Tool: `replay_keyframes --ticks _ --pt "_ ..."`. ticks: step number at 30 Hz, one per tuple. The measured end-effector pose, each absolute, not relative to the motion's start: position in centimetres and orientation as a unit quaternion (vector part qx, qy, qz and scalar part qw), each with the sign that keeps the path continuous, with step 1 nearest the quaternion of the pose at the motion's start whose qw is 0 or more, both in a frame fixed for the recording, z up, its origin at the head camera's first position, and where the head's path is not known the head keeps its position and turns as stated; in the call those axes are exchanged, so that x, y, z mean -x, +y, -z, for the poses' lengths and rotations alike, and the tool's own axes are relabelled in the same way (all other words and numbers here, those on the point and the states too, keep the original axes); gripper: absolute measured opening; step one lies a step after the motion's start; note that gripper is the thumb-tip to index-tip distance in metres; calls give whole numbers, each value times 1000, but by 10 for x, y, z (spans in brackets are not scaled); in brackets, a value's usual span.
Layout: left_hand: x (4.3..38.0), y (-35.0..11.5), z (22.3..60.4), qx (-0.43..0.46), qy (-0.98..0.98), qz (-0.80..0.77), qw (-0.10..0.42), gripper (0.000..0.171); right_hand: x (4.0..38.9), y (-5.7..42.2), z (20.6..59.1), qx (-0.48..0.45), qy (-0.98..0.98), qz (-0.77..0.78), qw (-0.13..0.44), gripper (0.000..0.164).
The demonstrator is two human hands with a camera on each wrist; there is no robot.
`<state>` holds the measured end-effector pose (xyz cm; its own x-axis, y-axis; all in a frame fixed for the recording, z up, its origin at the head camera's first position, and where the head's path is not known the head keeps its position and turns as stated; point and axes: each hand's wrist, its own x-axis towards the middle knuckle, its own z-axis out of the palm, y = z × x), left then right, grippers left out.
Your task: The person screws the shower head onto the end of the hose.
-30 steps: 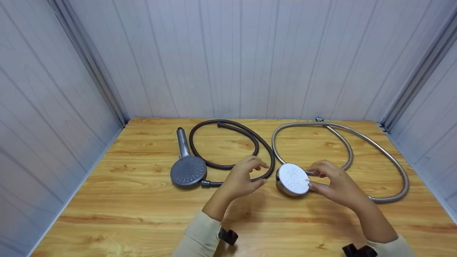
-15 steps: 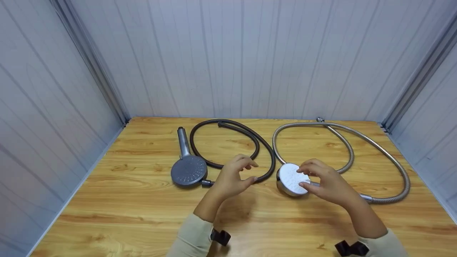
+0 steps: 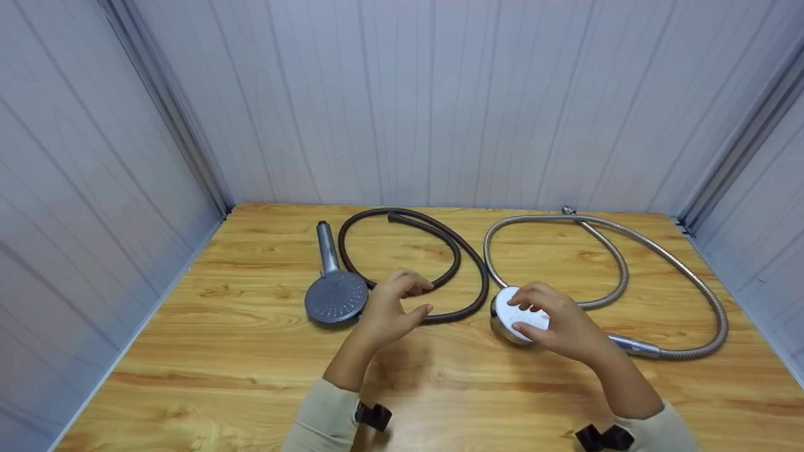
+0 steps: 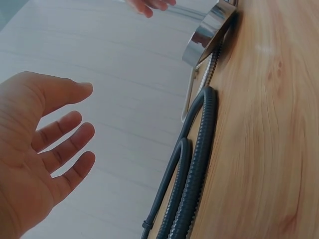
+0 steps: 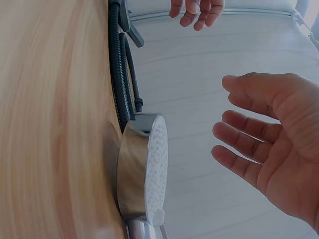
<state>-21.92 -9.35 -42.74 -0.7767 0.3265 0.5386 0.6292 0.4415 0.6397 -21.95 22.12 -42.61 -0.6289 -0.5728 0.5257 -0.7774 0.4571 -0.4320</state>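
My left hand (image 3: 392,307) hovers with bent, parted fingers and nothing in its grasp, beside the dark grey shower head (image 3: 336,298) and above the black hose (image 3: 457,257). My right hand (image 3: 559,323) hangs over the chrome shower head (image 3: 502,311), hiding part of its white face (image 5: 157,164); in the right wrist view a gap separates fingers and shower head. The chrome handle (image 3: 634,346) joins a silver metal hose (image 3: 722,320). Part of the black hose passes behind my left hand, which conceals its end near the grey shower head.
Everything lies on a wood-grain table (image 3: 251,376). White panelled walls (image 3: 402,113) enclose its back and sides. The grey shower head's handle (image 3: 326,245) points toward the back wall. The silver hose loops at the right, its end fitting (image 3: 568,211) near the back edge.
Both hands have drifted left, the right one from the chrome shower head's right edge to over its face. More of the chrome handle shows. The shower heads and hoses stay put.
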Motion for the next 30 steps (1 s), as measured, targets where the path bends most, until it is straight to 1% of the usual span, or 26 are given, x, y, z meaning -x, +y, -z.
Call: replay_keyframes --ticks 6,15,24,30 --pt "220 -102 430 281 -832 443 181 24 221 215 428 -410 -834 -339 147 32" --pt "223 -115 434 254 -837 455 166 27 223 202 431 -420 -829 -342 138 32" --pt "223 -126 434 241 -840 448 188 27 223 188 435 -418 -832 -332 150 31" --pt "224 -133 434 222 -845 445 196 27 224 179 436 -427 -828 -332 148 34"
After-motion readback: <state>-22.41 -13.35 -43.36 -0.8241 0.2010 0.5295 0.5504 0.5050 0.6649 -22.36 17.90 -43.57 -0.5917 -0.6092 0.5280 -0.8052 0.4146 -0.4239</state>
